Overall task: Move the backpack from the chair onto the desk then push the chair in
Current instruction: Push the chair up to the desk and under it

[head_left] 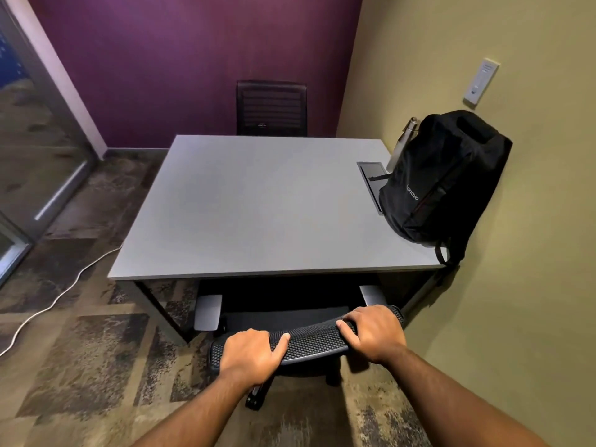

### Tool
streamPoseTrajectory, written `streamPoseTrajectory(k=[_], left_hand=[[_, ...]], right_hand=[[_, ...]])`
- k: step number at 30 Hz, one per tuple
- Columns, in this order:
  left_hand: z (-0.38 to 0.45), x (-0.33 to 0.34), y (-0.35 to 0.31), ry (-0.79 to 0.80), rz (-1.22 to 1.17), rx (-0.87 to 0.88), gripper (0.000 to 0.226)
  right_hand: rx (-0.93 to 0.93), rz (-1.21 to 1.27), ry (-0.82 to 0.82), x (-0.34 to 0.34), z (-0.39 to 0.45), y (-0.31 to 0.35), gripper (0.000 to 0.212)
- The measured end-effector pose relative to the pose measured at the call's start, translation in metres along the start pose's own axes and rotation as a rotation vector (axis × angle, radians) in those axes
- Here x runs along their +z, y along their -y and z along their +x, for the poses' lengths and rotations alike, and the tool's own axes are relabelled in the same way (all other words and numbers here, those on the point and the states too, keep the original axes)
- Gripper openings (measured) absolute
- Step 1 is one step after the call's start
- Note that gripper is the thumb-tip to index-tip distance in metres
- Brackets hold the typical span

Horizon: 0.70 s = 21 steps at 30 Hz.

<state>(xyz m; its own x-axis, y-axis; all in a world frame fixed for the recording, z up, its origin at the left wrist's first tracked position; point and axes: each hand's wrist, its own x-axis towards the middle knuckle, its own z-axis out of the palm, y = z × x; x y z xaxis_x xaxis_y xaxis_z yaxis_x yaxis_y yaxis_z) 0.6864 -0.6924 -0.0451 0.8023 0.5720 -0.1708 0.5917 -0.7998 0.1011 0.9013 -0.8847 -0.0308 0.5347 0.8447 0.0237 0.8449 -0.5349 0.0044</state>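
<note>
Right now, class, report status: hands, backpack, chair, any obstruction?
Left hand and right hand gripping chair backrest. Backpack upright on desk. Seat partly under; nothing blocking.

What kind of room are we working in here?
Probably a small office meeting room: a grey desk with a built-in power hatch, mesh office chairs on both sides, and a glass partition.

There is one view only — a wide-angle camera worn on the person's head, looking forward and steeply down; it stands at the near side of the desk (258,201), facing across it toward the purple wall (193,59) at the far end; the left hand (250,354) and right hand (374,333) sit close beneath the lens, low in the frame; straight edges bow toward the borders — the olive wall (532,285) runs down the right side, a glass partition (35,140) down the left.
</note>
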Motion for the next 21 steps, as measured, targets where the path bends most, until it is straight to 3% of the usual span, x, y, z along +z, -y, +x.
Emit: streamPoseTrajectory(k=[21], left_hand=[[0.115,-0.027,0.003,0.013,0.008,-0.042,0.078]], right_hand=[[-0.056,0.011,0.05,0.006,0.114,-0.038,0.073]])
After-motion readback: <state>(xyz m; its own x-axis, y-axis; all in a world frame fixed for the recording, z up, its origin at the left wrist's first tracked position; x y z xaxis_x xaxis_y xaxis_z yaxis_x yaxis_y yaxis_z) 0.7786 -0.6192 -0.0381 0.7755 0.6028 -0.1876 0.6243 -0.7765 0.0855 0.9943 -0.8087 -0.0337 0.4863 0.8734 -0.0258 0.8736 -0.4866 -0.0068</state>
